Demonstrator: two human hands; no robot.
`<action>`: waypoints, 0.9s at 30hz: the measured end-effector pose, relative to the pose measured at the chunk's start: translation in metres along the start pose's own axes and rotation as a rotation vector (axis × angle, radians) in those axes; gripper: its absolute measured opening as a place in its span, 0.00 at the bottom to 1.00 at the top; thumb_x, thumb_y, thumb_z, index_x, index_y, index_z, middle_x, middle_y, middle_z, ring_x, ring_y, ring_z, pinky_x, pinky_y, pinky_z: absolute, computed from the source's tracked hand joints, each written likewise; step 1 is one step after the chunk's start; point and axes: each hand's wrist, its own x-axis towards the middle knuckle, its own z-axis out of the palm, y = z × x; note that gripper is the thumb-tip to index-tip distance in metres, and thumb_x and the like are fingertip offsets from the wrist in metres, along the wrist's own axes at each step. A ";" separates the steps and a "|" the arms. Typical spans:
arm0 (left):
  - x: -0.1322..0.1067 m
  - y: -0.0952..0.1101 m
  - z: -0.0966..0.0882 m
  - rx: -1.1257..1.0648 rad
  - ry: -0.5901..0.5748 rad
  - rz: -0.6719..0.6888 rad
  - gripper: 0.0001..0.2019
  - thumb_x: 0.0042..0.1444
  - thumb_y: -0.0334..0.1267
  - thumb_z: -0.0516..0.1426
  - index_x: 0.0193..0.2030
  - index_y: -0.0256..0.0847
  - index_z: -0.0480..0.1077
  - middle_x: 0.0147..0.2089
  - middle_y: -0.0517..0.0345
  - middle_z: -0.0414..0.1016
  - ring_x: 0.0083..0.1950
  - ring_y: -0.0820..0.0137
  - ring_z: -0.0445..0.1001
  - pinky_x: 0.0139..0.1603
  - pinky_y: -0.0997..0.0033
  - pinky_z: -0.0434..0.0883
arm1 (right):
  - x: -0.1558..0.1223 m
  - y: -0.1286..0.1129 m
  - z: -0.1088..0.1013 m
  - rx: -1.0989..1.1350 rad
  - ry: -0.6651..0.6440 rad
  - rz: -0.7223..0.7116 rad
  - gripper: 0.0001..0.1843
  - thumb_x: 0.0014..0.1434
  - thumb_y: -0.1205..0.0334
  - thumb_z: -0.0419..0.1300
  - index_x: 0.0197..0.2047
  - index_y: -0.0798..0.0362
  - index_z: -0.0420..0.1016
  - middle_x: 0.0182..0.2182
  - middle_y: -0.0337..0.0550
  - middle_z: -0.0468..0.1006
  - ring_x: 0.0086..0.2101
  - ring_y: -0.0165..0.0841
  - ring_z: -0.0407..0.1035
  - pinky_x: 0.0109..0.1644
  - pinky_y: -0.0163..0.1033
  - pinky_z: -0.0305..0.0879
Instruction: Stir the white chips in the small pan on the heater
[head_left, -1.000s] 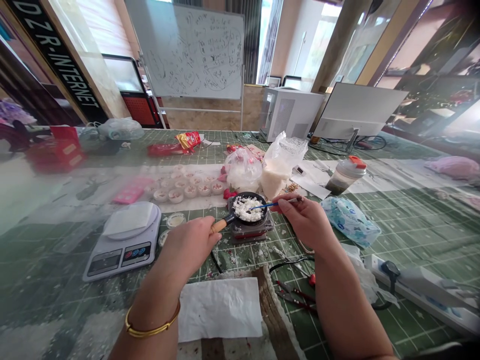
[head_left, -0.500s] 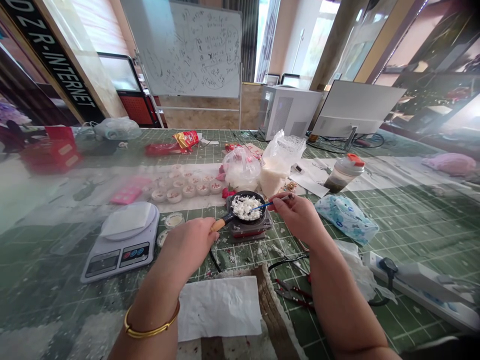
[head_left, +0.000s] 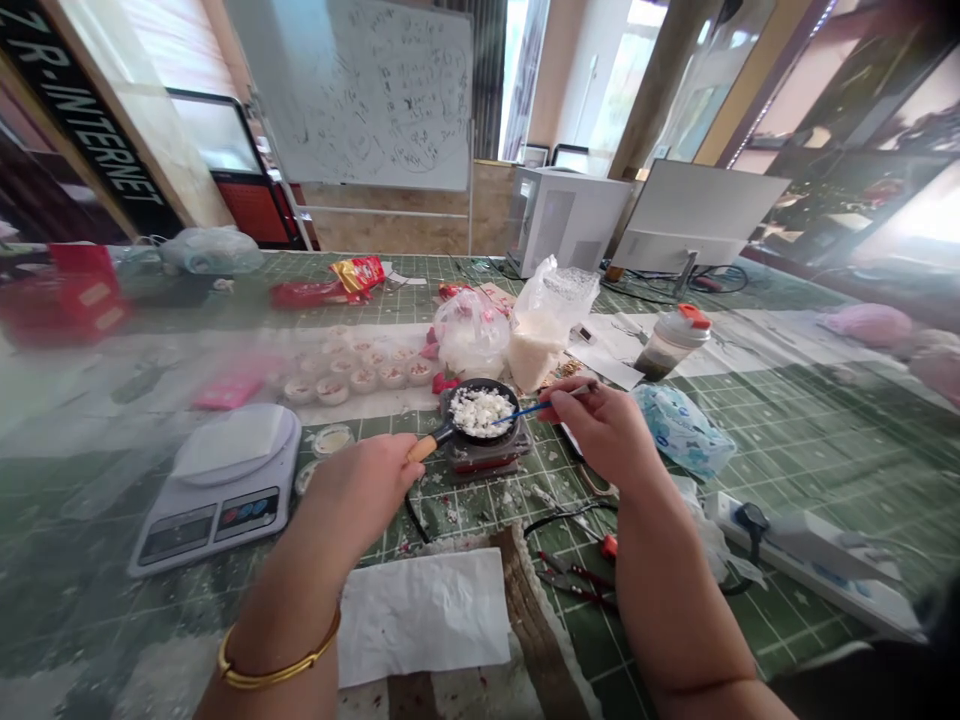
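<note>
A small black pan [head_left: 504, 394] full of white flakes [head_left: 480, 410] sits on a little heater [head_left: 486, 455] in the middle of the green mat. My left hand [head_left: 360, 490] is closed round the pan's wooden handle [head_left: 420, 449]. My right hand [head_left: 604, 430] pinches a thin blue stick [head_left: 525, 410] whose tip rests in the flakes.
A white scale [head_left: 214, 485] stands to the left, with rows of small filled cups [head_left: 352, 375] behind it. Plastic bags [head_left: 547, 320] sit behind the pan. A tissue pack [head_left: 682, 430], a bottle [head_left: 667, 345], a power strip [head_left: 817, 560], red pliers [head_left: 577, 580] and a white paper [head_left: 424, 615] lie around.
The view has drifted, so everything sits a little further left and lower. Both hands keep their grips; the stick's tip has stayed in the flakes.
</note>
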 end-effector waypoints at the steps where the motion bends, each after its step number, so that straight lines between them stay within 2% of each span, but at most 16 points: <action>1: 0.000 -0.001 0.001 0.004 -0.004 -0.008 0.13 0.56 0.46 0.45 0.33 0.44 0.66 0.35 0.56 0.74 0.33 0.67 0.70 0.24 0.74 0.52 | 0.000 0.000 0.001 0.004 -0.026 -0.002 0.15 0.56 0.55 0.50 0.32 0.55 0.74 0.28 0.43 0.78 0.28 0.31 0.70 0.31 0.35 0.62; 5: 0.003 -0.003 0.003 0.005 -0.025 0.001 0.15 0.56 0.48 0.43 0.37 0.46 0.66 0.33 0.55 0.74 0.34 0.64 0.71 0.25 0.72 0.53 | 0.003 0.001 0.004 -0.070 -0.021 -0.010 0.16 0.56 0.56 0.49 0.28 0.54 0.73 0.26 0.41 0.77 0.29 0.31 0.69 0.33 0.35 0.61; 10: 0.006 -0.002 0.005 0.015 -0.042 -0.001 0.17 0.57 0.50 0.42 0.38 0.46 0.66 0.32 0.57 0.74 0.32 0.65 0.70 0.27 0.73 0.55 | 0.007 0.002 0.009 -0.063 0.081 -0.055 0.16 0.58 0.55 0.48 0.36 0.54 0.72 0.30 0.42 0.78 0.31 0.30 0.69 0.35 0.34 0.60; 13: 0.008 -0.001 0.006 0.023 -0.061 -0.010 0.17 0.57 0.51 0.42 0.37 0.45 0.66 0.32 0.58 0.74 0.32 0.66 0.70 0.29 0.74 0.56 | 0.005 0.000 0.013 -0.128 0.024 -0.077 0.15 0.58 0.56 0.48 0.37 0.54 0.72 0.29 0.41 0.77 0.29 0.29 0.67 0.33 0.33 0.58; 17: 0.010 -0.005 0.008 0.015 -0.070 -0.009 0.18 0.56 0.51 0.43 0.43 0.45 0.66 0.37 0.56 0.74 0.36 0.64 0.70 0.32 0.74 0.57 | 0.000 -0.006 0.015 -0.120 -0.003 -0.130 0.17 0.59 0.55 0.46 0.40 0.53 0.72 0.29 0.41 0.77 0.28 0.28 0.66 0.32 0.32 0.57; 21: 0.012 -0.009 0.011 0.014 -0.060 -0.021 0.18 0.56 0.50 0.43 0.45 0.45 0.65 0.41 0.56 0.74 0.38 0.64 0.70 0.34 0.74 0.58 | -0.002 -0.010 0.017 -0.107 -0.113 -0.138 0.18 0.60 0.55 0.45 0.41 0.54 0.71 0.29 0.41 0.77 0.26 0.28 0.66 0.29 0.31 0.56; 24: 0.012 -0.008 0.010 0.010 -0.068 -0.032 0.18 0.56 0.50 0.43 0.44 0.46 0.66 0.39 0.57 0.75 0.38 0.64 0.71 0.34 0.74 0.58 | -0.002 -0.011 0.017 -0.136 -0.076 -0.126 0.17 0.60 0.56 0.45 0.40 0.54 0.72 0.28 0.41 0.77 0.26 0.28 0.66 0.29 0.32 0.56; 27: 0.012 -0.005 0.007 -0.002 -0.093 -0.023 0.18 0.56 0.50 0.42 0.42 0.45 0.66 0.37 0.56 0.75 0.36 0.64 0.70 0.33 0.73 0.58 | -0.004 -0.013 0.019 -0.103 -0.051 -0.174 0.16 0.60 0.56 0.45 0.41 0.53 0.71 0.29 0.41 0.77 0.29 0.29 0.68 0.32 0.32 0.58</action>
